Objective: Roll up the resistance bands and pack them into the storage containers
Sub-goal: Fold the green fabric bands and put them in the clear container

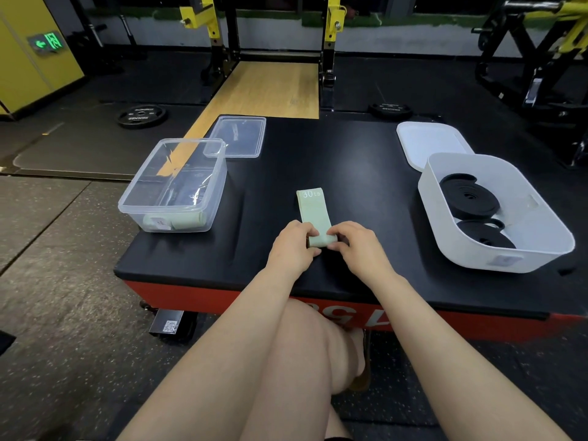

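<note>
On black padded bench top (334,160), centre-front: pale green band (313,211) lying flat, far end marked "30 LB", near end curled into a small roll. Both hands on that roll. Left hand (294,246) grips roll's left end, fingers curled round it, thumb on top. Right hand (358,246) pinches right end w/ fingertips, thumb tucked under — thumb mostly hidden, so not sure of its exact contact. Unrolled length runs straight away from the person.

Left side of top: clear plastic tub (173,186), open; at its near wall some pale green rolls (178,220), count unclear thru the plastic, prob. two. Clear lid (237,136) lies flat just behind tub, touching or overlapping its far corner.

Right side: white tub (496,214), open, w/ two black coiled bands (467,195) inside, one behind the other. White lid (429,144) flat behind it, partly under tub's far rim.

Bench edge red w/ white lettering. Floor beyond: weight plate (138,116) on the left, yellow rack uprights at back.
</note>
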The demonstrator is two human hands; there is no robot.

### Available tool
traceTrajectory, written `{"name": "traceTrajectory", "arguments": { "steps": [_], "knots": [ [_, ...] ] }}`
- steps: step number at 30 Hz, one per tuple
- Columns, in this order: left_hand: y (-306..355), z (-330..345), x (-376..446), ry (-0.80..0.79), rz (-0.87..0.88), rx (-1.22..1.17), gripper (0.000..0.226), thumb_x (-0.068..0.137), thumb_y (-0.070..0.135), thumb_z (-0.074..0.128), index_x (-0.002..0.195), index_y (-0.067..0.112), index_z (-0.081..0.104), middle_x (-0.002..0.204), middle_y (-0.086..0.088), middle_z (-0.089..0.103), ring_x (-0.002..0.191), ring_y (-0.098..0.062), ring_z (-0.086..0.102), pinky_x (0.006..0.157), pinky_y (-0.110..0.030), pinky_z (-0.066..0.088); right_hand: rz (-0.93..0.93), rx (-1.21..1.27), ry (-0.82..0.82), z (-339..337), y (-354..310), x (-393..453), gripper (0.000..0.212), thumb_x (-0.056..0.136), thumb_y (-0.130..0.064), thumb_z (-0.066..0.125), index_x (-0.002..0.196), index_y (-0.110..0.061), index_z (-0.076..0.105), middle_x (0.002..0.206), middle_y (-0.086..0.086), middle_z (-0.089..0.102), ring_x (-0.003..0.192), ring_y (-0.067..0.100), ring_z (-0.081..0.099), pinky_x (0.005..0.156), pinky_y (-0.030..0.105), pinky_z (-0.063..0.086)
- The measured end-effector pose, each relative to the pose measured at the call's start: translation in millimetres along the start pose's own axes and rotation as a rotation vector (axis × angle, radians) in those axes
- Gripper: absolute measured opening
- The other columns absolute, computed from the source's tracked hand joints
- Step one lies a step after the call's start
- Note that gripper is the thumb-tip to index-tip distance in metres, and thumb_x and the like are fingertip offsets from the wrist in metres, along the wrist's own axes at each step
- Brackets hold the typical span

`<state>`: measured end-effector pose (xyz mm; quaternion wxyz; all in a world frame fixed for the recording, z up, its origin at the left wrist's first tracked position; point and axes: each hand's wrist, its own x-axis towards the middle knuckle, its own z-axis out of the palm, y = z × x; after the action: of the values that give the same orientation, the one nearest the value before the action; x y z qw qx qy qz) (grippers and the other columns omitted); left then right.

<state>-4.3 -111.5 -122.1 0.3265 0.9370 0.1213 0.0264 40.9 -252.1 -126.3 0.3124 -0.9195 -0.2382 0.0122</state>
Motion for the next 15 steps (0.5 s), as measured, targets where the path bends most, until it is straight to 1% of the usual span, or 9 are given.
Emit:
{"name": "traceTrajectory", "arguments": {
  "steps": [2, 6, 9, 12, 15],
  "knots": [
    [-0.9, -0.4, -1.9, -0.006, 0.002, 0.003, 0.034, 0.083, 0.013, 0.068, 0.116, 0.016, 0.059, 0.114, 0.000, 0.052, 0.102, -0.019, 0.054, 0.090, -0.030, 0.045, -0.003, -0.010, -0.031, -2.3, -0.8, -1.4, 0.025, 0.089, -0.012, 0.062, 0.115, -0.011, 0.064, 0.116, 0.001, 0.060, 0.101, 0.018, 0.056, 0.088, 0.025, 0.042],
    [-1.1, -2.0, -7.8, -0.035, 0.004, -0.007, 0.031, 0.083, 0.013, 0.068, 0.112, 0.017, 0.061, 0.109, 0.000, 0.053, 0.099, -0.019, 0.056, 0.088, -0.030, 0.046, -0.004, -0.034, -0.084, -8.1, -0.5, -5.8, 0.026, 0.088, -0.014, 0.064, 0.115, -0.013, 0.064, 0.110, -0.001, 0.060, 0.091, 0.011, 0.051, 0.082, 0.022, 0.038],
    [0.9, -3.4, -13.0, -0.064, -0.007, -0.005, 0.030, 0.081, 0.015, 0.070, 0.111, 0.019, 0.061, 0.108, 0.000, 0.054, 0.098, -0.019, 0.056, 0.087, -0.033, 0.047, 0.002, -0.064, -0.134, -13.6, -1.7, -8.9, 0.026, 0.088, -0.015, 0.065, 0.113, -0.013, 0.065, 0.101, -0.002, 0.057, 0.088, 0.012, 0.050, 0.078, 0.022, 0.037],
    [4.8, -4.3, -18.2, -0.089, -0.021, 0.004, 0.030, 0.079, 0.018, 0.072, 0.107, 0.019, 0.061, 0.110, -0.001, 0.053, 0.099, -0.020, 0.056, 0.087, -0.037, 0.049, 0.009, -0.082, -0.184, -18.4, -4.2, -11.7, 0.026, 0.087, -0.016, 0.066, 0.113, -0.014, 0.065, 0.102, 0.000, 0.059, 0.089, 0.014, 0.052, 0.079, 0.022, 0.038],
    [6.9, -4.8, -23.6, -0.111, -0.005, 0.032, 0.029, 0.079, 0.020, 0.073, 0.105, 0.019, 0.060, 0.110, 0.000, 0.052, 0.099, -0.019, 0.054, 0.084, -0.036, 0.049, 0.027, -0.085, -0.251, -23.2, -6.3, -14.0, 0.025, 0.088, -0.018, 0.066, 0.113, -0.016, 0.065, 0.100, -0.002, 0.058, 0.088, 0.014, 0.053, 0.077, 0.023, 0.040]
  ]
}}
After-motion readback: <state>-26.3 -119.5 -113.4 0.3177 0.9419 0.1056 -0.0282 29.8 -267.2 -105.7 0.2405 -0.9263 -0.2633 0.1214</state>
